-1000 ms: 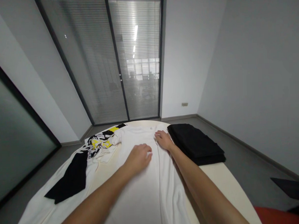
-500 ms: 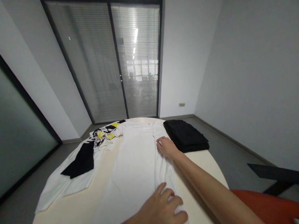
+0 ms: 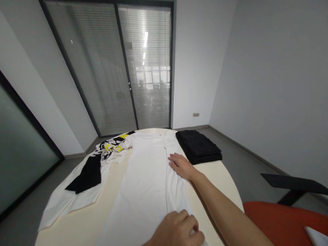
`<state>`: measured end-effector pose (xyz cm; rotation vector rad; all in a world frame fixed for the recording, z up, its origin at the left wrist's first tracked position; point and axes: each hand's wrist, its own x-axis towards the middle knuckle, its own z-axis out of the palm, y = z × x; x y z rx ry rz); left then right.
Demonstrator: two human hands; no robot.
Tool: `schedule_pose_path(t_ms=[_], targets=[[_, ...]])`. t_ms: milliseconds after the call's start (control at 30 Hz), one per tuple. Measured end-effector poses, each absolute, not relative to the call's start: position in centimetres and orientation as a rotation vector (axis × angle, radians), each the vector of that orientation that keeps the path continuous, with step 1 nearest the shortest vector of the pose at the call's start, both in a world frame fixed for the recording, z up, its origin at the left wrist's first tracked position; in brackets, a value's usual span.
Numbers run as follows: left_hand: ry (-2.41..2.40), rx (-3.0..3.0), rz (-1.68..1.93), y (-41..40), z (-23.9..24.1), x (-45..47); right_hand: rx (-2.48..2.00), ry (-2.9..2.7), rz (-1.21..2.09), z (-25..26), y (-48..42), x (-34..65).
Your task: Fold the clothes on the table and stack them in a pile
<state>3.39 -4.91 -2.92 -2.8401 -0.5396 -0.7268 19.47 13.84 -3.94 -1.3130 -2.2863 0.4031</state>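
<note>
A white shirt (image 3: 144, 184) lies lengthwise along the round cream table (image 3: 76, 233), folded into a long narrow strip. My right hand (image 3: 181, 165) rests flat on the shirt's right edge about midway, fingers stretched out. At the bottom of the view my left hand (image 3: 178, 233) is curled with its fingers closed on the near hem of the white shirt.
A folded black garment stack (image 3: 198, 146) sits at the table's far right. A white, black and yellow patterned garment (image 3: 85, 172) lies spread over the left side. An orange chair (image 3: 288, 222) with a black armrest (image 3: 295, 183) is at lower right. Glass doors with blinds stand behind.
My left hand went from the shirt's middle back to the near hem and closed on it. My right hand slid a little nearer along the right edge.
</note>
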Motion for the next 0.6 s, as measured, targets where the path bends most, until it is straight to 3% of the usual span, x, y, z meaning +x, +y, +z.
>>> schedule_pose_path(t_ms=[200, 367, 600], targets=[[-0.528, -2.733, -0.937, -5.6, -3.6, 5.0, -1.242, -2.267, 0.371, -3.7, 14.0, 19.8], [-0.274, -2.898, -0.715, -5.8, -3.5, 5.2, -1.275, -2.25, 0.454, -3.9, 14.0, 20.2], [-0.365, -2.881, -0.639, -5.4, -4.7, 4.3, -1.237, -2.212, 0.4, -4.4, 14.5, 20.8]])
